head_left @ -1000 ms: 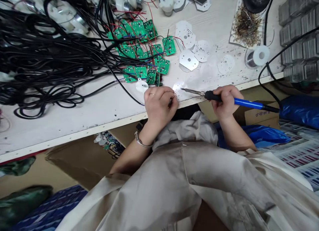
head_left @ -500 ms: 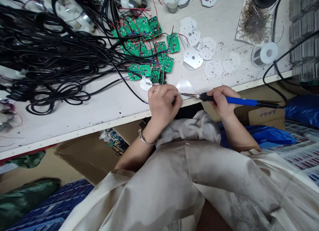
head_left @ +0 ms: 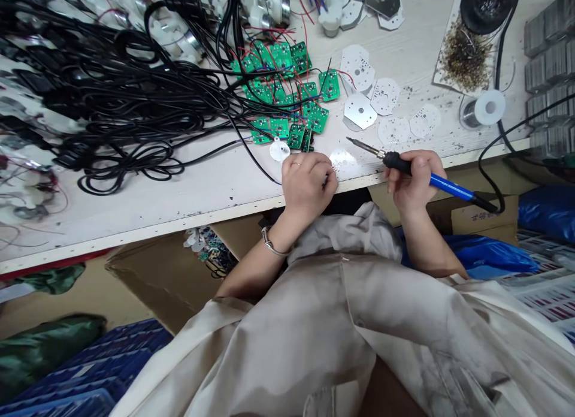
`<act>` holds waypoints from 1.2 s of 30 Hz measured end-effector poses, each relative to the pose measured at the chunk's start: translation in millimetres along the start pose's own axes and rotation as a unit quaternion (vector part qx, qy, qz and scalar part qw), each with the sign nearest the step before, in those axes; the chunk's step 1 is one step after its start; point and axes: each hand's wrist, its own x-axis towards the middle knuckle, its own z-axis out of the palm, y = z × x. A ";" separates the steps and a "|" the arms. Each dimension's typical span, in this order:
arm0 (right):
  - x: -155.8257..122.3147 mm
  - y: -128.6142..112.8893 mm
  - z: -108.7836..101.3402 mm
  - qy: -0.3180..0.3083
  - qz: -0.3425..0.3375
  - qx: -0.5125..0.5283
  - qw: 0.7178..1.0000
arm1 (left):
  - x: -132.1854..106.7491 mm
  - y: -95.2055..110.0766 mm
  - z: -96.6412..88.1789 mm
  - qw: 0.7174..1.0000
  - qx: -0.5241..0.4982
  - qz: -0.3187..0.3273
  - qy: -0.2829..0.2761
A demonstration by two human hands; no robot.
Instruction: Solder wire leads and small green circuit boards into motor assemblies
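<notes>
My left hand [head_left: 308, 183] rests on the bench's front edge with its fingers curled in a pinch on something small and dark that I cannot make out, right beside a white round board [head_left: 344, 161]. My right hand [head_left: 413, 180] grips the blue-handled soldering iron [head_left: 406, 166]; its tip points up and left, lifted off the white board. Green circuit boards [head_left: 287, 93] with red and black leads lie in a heap just behind my left hand.
A big tangle of black cables [head_left: 112, 99] covers the bench's left half. Several white round boards [head_left: 372, 99] lie behind the iron. A solder spool [head_left: 487, 108] and a tray of solder scraps [head_left: 465, 54] sit at the right. Cardboard boxes [head_left: 157, 273] stand under the bench.
The iron's tip has lifted away from the white board and my left fingers, swinging up and to the right. My left hand keeps its pinch at the bench edge.
</notes>
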 end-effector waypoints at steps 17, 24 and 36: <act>0.1 5.2 2.5 0.035 -0.054 -0.023 0.998 | -37.6 -64.4 -74.2 0.983 0.147 0.072 -0.087; 23.4 3.4 6.9 -0.040 -0.137 -0.185 0.972 | -62.0 -140.1 -137.4 0.974 0.220 0.004 -0.050; 58.2 10.5 29.0 -0.169 -0.074 -0.291 0.939 | 17.9 -19.0 -29.6 0.994 0.084 -0.047 0.059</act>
